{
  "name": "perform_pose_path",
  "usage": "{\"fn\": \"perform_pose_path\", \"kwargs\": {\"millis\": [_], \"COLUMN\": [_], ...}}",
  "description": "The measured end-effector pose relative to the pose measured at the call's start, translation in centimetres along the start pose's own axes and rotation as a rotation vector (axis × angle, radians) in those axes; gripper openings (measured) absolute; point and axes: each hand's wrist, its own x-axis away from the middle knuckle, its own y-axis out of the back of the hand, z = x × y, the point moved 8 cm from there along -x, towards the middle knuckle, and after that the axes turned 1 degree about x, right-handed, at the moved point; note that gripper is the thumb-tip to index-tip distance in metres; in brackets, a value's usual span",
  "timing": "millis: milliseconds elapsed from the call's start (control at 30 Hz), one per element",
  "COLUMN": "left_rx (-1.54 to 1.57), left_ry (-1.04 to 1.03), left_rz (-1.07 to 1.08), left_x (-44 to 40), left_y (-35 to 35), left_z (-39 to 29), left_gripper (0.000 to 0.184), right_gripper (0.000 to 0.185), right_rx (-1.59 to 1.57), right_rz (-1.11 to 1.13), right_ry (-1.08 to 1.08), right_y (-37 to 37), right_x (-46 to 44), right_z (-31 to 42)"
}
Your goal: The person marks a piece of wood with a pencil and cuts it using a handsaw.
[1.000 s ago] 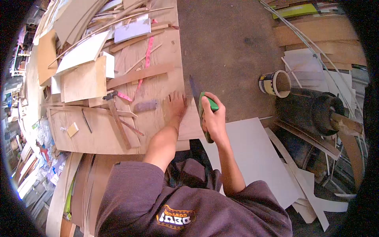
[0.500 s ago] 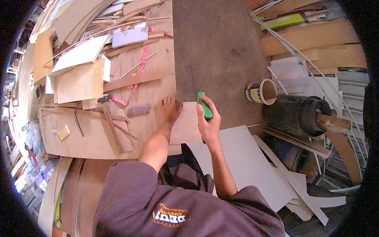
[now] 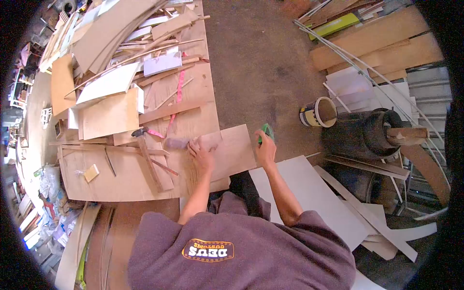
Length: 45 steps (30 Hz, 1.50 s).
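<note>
The left hand (image 3: pixel 202 157) is lying with fingers spread on the left end of a thin board (image 3: pixel 238 151), which is jutting past the worktop's (image 3: pixel 188 166) right edge. The right hand (image 3: pixel 267 152), closed around a green-handled tool (image 3: pixel 267 131), is hovering just beside the board's free end. A hammer (image 3: pixel 147 157) is lying left of the left hand; a bucket (image 3: pixel 318 112) is standing beside a black drum (image 3: pixel 360 133), well right of the worktop.

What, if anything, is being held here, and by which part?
The green tool, by its handle, in the right hand. The left hand lies on the wooden board; whether it grips it cannot be told.
</note>
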Motion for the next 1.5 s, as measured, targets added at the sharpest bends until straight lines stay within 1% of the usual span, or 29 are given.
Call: {"fn": "perform_pose_path", "kwargs": {"millis": [100,167,200,233,300,333,400,433,467,500,533,567,633,700,733,800,833,867,900,933,1000,1033,1133,1267,1333,1367,1433,1467,1500], "left_rx": [0.109,0.06,0.026,0.014,0.008,-0.017,0.149,0.132,0.205,0.276,0.268,0.429,0.599,0.693,0.697,0.923,0.929,0.866,0.792,0.799,0.341,0.197,0.091,0.076,0.178,0.184,0.746,1.07,1.043], "left_ry": [0.086,0.139,0.182,0.208,0.306,0.321,0.558,0.577,0.466,0.352,0.363,0.369,0.368,0.144,0.145,0.124,0.124,-0.117,-0.356,-0.357,-0.564,-0.575,-0.626,-0.62,-0.513,-0.512,0.1,0.206,0.204], "left_rz": [-0.047,-0.054,-0.054,-0.077,-0.093,-0.105,0.033,0.015,-0.023,-0.062,-0.082,-0.051,-0.033,-0.339,-0.355,-0.149,-0.168,-0.241,-0.312,-0.33,-0.409,-0.479,-0.598,-0.707,-0.817,-0.819,-0.979,-1.045,-1.065], "left_x": [0.6,1.1,1.2,1.2,0.8,0.5,0.2,0.2,-0.5,-1.0,-0.8,-0.7,-0.3,0.2,0.9,1.6,1.9,2.1,2.7,3.1,5.4,6.3,7.6,8.3,8.3,8.4,8.6,8.6,8.9], "left_y": [1.1,1.4,1.4,0.5,-1.0,0.7,2.1,0.8,-0.3,0.7,1.6,1.9,2.4,5.7,7.3,10.5,11.4,13.4,15.2,16.9,20.7,21.7,22.9,24.8,25.4,24.6,24.7,23.9,25.8], "left_z": [-0.6,-1.1,-1.2,-0.8,0.6,-0.4,-1.0,0.9,2.1,1.3,1.3,1.1,0.0,-1.6,-2.7,-6.7,-6.9,-8.6,-10.4,-11.4,-15.4,-16.4,-15.6,-12.4,-8.4,-6.5,1.6,4.1,4.6], "left_gripper": [0.079,0.081,0.083,0.083,0.089,0.089,0.093,0.093,0.091,0.089,0.089,0.081,0.073,0.046,0.046,0.026,0.026,0.022,0.02,0.02,0.02,0.019,0.018,0.017,0.017,0.017,0.019,0.023,0.023], "right_gripper": [0.044,0.047,0.054,0.06,0.063,0.067,0.065,0.064,0.064,0.06,0.056,0.056,0.051,0.049,0.046,0.044,0.041,0.041,0.038,0.035,0.035,0.034,0.03,0.03,0.032,0.032,0.037,0.037,0.038], "right_rx": [0.059,0.057,0.039,0.019,-0.041,-0.075,-0.13,-0.162,-0.179,-0.208,-0.232,-0.239,-0.285,-0.33,-0.373,-0.428,-0.48,-0.48,-0.48,-0.48,-0.488,-0.502,-0.412,-0.42,-0.373,-0.368,-0.393,-0.388,-0.335], "right_rz": [0.035,0.069,0.084,0.101,0.166,0.222,0.242,0.238,0.256,0.263,0.267,0.274,0.223,0.16,0.106,0.051,0.0,-0.001,-0.083,-0.163,-0.194,-0.226,-0.192,-0.243,-0.19,-0.192,-0.221,-0.227,-0.196], "right_ry": [0.038,0.082,0.082,0.088,0.102,0.08,0.064,0.044,0.062,0.034,0.007,0.026,0.059,0.124,0.171,0.248,0.302,0.321,0.346,0.37,0.4,0.416,0.393,0.503,0.549,0.551,0.694,0.697,0.726], "right_y": [-2.5,-4.3,-5.0,-5.4,-6.7,-7.4,-8.3,-8.5,-8.6,-8.1,-7.4,-6.8,-4.3,-0.9,1.1,4.7,6.1,6.4,7.3,8.2,9.2,9.9,11.1,10.3,8.9,8.5,8.6,7.6,5.9], "right_x": [-1.4,-2.1,-2.5,-3.3,-4.4,-4.2,-4.1,-4.3,-4.5,-4.8,-5.1,-5.4,-5.9,-6.6,-6.7,-7.4,-7.6,-7.9,-8.3,-8.6,-8.7,-8.6,-7.5,-4.7,-3.5,-2.9,-0.7,-0.1,0.3], "right_z": [-1.4,-1.7,-2.0,-2.0,-1.8,-2.2,-2.8,-2.8,-2.7,-2.9,-3.0,-2.7,-2.4,-1.5,-0.8,0.4,0.8,1.1,1.4,1.7,2.4,3.1,5.5,8.4,10.1,10.9,14.2,15.0,15.7]}}
